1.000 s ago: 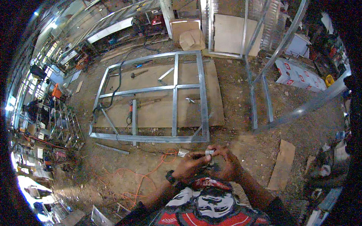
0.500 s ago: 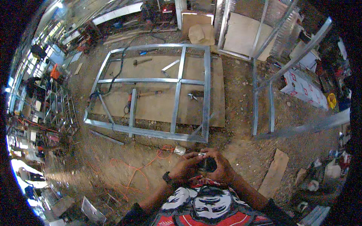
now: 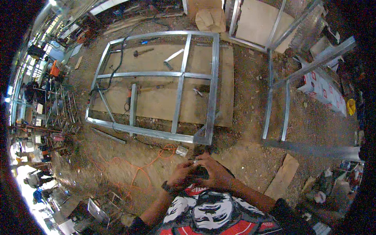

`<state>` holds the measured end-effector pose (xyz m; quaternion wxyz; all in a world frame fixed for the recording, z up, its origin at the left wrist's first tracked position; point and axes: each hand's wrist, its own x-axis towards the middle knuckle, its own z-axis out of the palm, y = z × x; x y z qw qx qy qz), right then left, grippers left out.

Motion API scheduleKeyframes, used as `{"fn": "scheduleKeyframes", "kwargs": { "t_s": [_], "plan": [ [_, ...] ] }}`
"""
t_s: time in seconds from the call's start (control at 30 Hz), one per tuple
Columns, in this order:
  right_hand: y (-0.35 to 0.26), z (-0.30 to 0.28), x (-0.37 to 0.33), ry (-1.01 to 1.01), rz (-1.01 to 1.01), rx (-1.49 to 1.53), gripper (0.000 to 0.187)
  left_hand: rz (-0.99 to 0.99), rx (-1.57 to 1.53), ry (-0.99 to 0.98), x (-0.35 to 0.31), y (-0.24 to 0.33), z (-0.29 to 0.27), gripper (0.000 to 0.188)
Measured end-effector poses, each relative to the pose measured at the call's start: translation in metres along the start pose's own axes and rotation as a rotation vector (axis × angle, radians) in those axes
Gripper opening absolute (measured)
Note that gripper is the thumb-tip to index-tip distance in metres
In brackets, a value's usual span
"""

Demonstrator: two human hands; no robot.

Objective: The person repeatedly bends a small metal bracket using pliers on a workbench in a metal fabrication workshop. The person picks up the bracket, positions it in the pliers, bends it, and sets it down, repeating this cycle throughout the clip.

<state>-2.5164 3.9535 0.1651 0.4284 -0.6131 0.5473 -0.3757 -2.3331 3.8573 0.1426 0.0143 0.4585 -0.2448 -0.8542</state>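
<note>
Close in front of my patterned shirt, my left hand (image 3: pixel 181 174) and my right hand (image 3: pixel 212 171) come together around a small dark object (image 3: pixel 201 172). Fingers of both hands curl about it, and most of its shape is hidden, so its kind cannot be made out. A tiny pale piece (image 3: pixel 195 161) shows at the fingertips on its far side. Just beyond my hands lies the near right corner of a large welded frame of silvery metal tube (image 3: pixel 156 134). A small whitish box (image 3: pixel 181 150) rests on the dirt by that corner.
Under the frame is a brown sheet (image 3: pixel 226 86) with hand tools on it. An orange cord (image 3: pixel 140 169) tangles across the ground at left. Another metal frame (image 3: pixel 268 102) stands at right, near a white red-marked package (image 3: pixel 324 92). A wooden board (image 3: pixel 282 176) lies near right.
Both hands have shifted slightly left in the picture with the dark object between them. My view has tilted a little, so the frame sits higher.
</note>
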Motion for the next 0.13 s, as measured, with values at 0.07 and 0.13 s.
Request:
{"fn": "scheduleKeyframes", "kwargs": {
  "t_s": [0.07, 0.13],
  "plan": [
    [0.021, 0.003, -0.004, -0.021, 0.026, 0.025, 0.072, -0.019, -0.125, -0.031, 0.015, -0.021, -0.012, 0.031],
    [0.027, 0.007, -0.006, -0.028, 0.044, 0.064, 0.074, 0.008, -0.107, 0.078, 0.004, -0.025, -0.013, 0.037]
  ]
}}
